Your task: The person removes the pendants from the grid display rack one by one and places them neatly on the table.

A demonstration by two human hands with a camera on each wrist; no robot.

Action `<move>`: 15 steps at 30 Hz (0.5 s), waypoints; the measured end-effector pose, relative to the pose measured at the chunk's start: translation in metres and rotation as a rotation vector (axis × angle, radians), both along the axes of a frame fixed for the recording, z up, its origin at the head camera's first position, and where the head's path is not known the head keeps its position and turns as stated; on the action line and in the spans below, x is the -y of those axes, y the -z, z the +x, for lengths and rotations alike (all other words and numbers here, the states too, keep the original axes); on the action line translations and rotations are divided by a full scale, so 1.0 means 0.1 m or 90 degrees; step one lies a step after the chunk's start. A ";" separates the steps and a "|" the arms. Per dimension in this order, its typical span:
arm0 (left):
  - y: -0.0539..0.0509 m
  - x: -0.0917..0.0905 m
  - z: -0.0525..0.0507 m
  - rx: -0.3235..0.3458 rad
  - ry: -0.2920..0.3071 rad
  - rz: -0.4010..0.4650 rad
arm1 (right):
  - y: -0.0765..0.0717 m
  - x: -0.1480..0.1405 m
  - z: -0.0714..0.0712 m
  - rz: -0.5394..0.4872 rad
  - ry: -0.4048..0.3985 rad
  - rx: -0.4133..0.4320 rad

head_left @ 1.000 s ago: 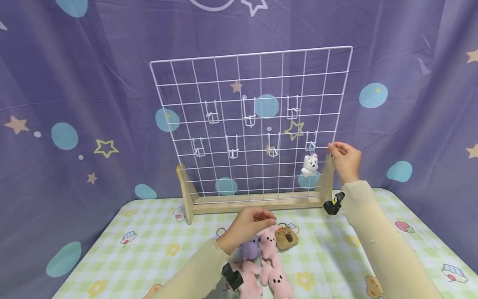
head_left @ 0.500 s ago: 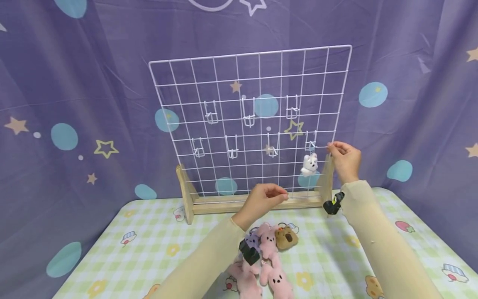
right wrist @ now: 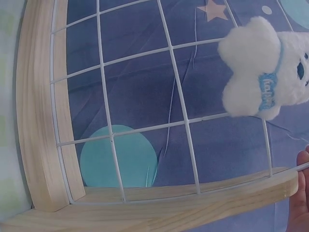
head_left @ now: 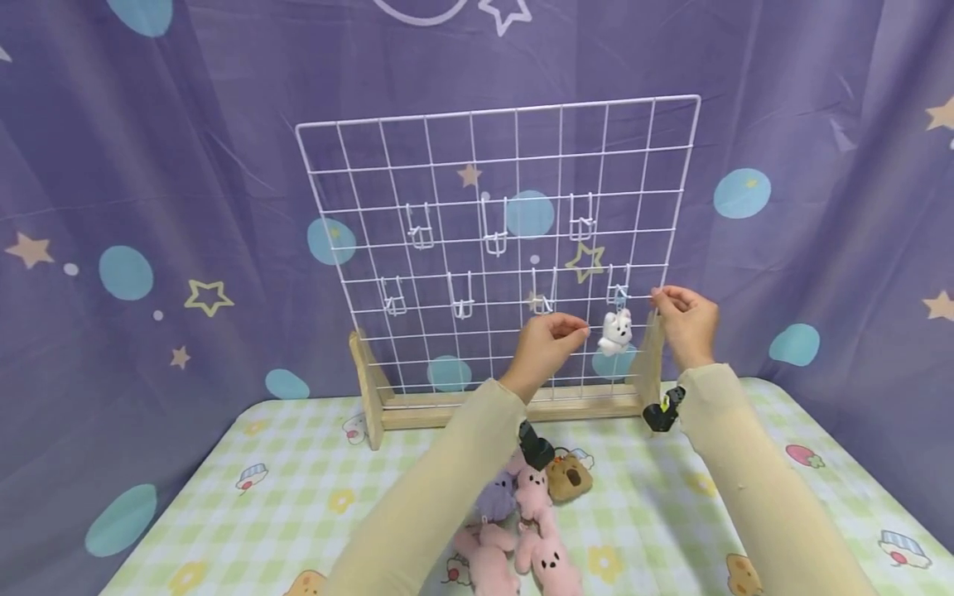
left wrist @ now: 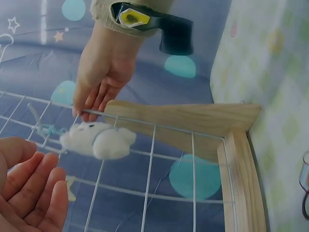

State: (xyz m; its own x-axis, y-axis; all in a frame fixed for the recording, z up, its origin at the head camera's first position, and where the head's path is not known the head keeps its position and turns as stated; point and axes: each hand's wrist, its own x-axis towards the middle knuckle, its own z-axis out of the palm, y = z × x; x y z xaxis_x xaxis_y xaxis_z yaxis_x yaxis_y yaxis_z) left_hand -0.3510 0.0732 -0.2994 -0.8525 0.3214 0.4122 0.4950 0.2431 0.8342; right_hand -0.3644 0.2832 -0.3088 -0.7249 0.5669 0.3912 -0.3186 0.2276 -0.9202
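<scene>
A small white plush dog keychain (head_left: 615, 333) hangs from the rightmost lower hook (head_left: 618, 291) of a white wire grid (head_left: 516, 110). Its blue strap shows in the right wrist view, across the white plush (right wrist: 256, 63). My left hand (head_left: 547, 352) hovers just left of the toy, fingers loosely bent; the left wrist view shows nothing between the fingers of this hand (left wrist: 36, 195). At the grid's right edge, my right hand (head_left: 689, 324) pinches the outer wire above the wooden foot (head_left: 652, 360). Only a sliver of that hand (right wrist: 300, 203) enters the right wrist view.
Several bare hooks (head_left: 495, 242) are spread over two rows of the grid. On the checked cloth (head_left: 298, 488) below lie a brown plush (head_left: 569, 478), a purple plush (head_left: 495, 498) and several pink plush toys (head_left: 553, 563); my left forearm partly covers them. A purple curtain (head_left: 224, 165) hangs behind.
My left hand has risen from the plush pile, moving up and right to beside the hanging white toy. The right hand keeps its hold on the grid edge.
</scene>
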 end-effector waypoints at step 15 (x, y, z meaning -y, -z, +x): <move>0.07 -0.48 -0.07 -0.080 -0.081 0.070 | 0.03 -0.01 -0.02 0.015 0.013 -0.015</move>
State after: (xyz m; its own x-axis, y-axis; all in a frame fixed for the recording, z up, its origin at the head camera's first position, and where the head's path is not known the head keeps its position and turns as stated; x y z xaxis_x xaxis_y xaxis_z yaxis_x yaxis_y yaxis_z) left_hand -0.3578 0.1211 -0.3061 -0.8234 0.1621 0.5439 0.5674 0.2209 0.7932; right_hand -0.3659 0.2846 -0.3117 -0.7034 0.5721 0.4219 -0.3352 0.2564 -0.9066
